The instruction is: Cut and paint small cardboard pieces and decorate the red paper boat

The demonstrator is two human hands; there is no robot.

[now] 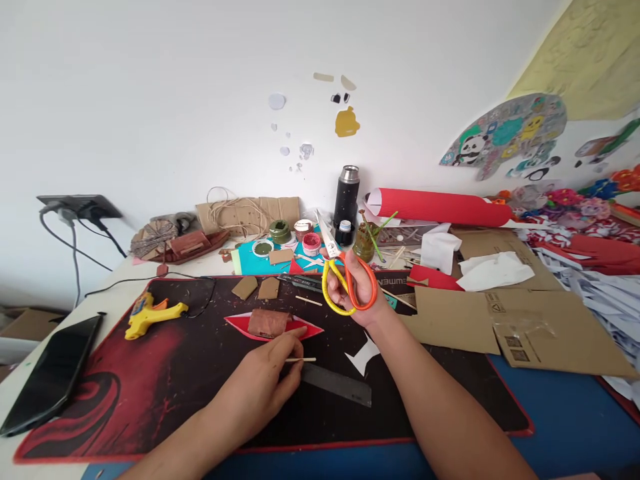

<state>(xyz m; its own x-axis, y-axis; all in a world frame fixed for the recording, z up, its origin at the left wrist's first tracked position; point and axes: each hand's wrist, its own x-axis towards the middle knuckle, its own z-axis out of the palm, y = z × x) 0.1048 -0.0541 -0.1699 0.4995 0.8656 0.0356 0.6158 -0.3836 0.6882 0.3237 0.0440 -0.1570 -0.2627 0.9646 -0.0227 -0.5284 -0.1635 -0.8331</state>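
We're looking from one head-worn camera, facing forward and down over the table [550,427], close enough that both forearms are entering from the bottom edge. We're seeing the left hand [263,387] and right hand [357,287] near frame centre, over the dark mat [150,373]. The white wall [175,100] is filling the upper half. Edges are bending, wide lens. Single view, so nothing is overlapping.

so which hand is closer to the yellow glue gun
Left. The left hand, pinching a thin wooden stick, sits on the mat to the right of the glue gun and nearer the camera. The right hand, holding scissors, is farther right still.
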